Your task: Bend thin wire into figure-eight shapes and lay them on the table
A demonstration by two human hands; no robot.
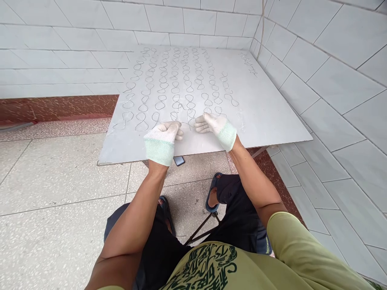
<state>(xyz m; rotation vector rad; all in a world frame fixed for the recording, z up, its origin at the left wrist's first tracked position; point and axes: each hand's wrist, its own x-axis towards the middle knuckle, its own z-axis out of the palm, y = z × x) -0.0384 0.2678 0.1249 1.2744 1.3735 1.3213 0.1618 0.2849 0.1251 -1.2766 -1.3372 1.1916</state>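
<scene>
Both hands wear white knitted gloves with pale green cuffs. My left hand [166, 131] is closed in a pinch over the near edge of a white board [263, 121], with a thin dark wire [185, 123] running from its fingertips. My right hand [213, 124] faces it from the other side, fingers pressed together and pointing left at the wire's other end. Its exact grip on the wire is partly hidden. Beyond the hands, many wire figure-eight loops [162, 102] lie on the board in rows.
A bunch of short wire pieces [249, 64] lies at the board's far right. White tiled walls [332, 76] border the board behind and on the right. Below the near edge, a phone-like dark object [179, 160] shows, and a folding metal leg [201, 230] stands between my feet.
</scene>
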